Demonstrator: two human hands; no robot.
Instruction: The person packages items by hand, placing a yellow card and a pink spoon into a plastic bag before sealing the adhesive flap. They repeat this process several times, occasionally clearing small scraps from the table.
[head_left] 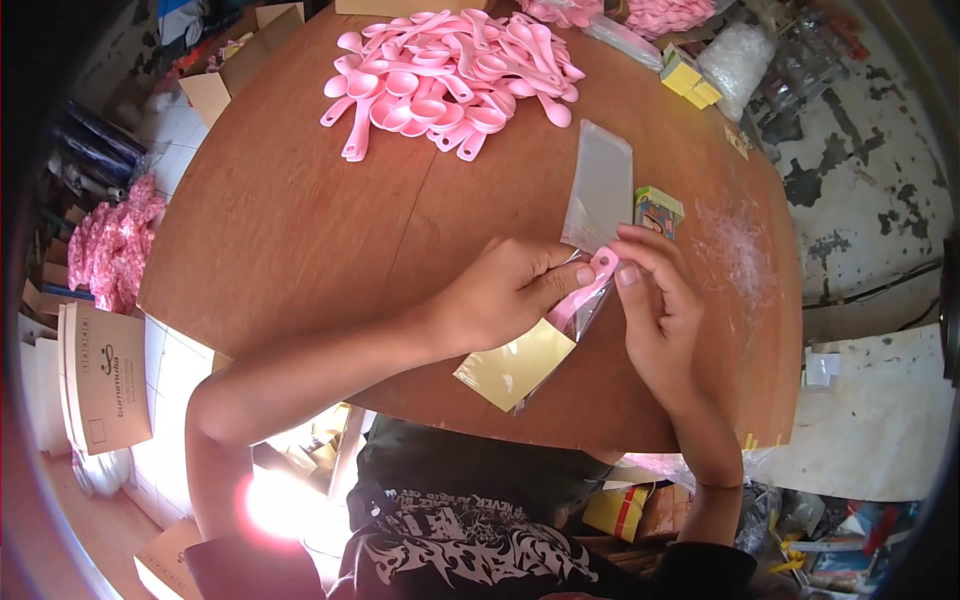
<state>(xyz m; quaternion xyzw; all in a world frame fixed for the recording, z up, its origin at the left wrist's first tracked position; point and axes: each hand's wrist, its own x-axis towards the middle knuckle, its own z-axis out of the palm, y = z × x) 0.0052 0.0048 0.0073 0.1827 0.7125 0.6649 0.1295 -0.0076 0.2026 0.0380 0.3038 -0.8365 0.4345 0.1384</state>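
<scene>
A clear plastic bag (594,308) holds a pink spoon (573,305) and a pale yellow card (515,364). My left hand (510,290) is closed on the bag, its thumb beside the spoon's handle. The handle's holed end points up and to the right. My right hand (660,310) pinches at the bag's upper end by that handle tip, thumb against fingers. The spoon's bowl is hidden behind the card or hand. Just beyond my hands lies a stack of clear bags (602,180), with a small green and yellow box (658,212) beside it.
A heap of pink spoons (450,80) covers the far part of the brown wooden table (290,220). Yellow cards (690,80) and a filled plastic bag (740,65) sit at the back right. Plastic scraps (738,250) lie on the right. A cardboard box (105,380) stands left.
</scene>
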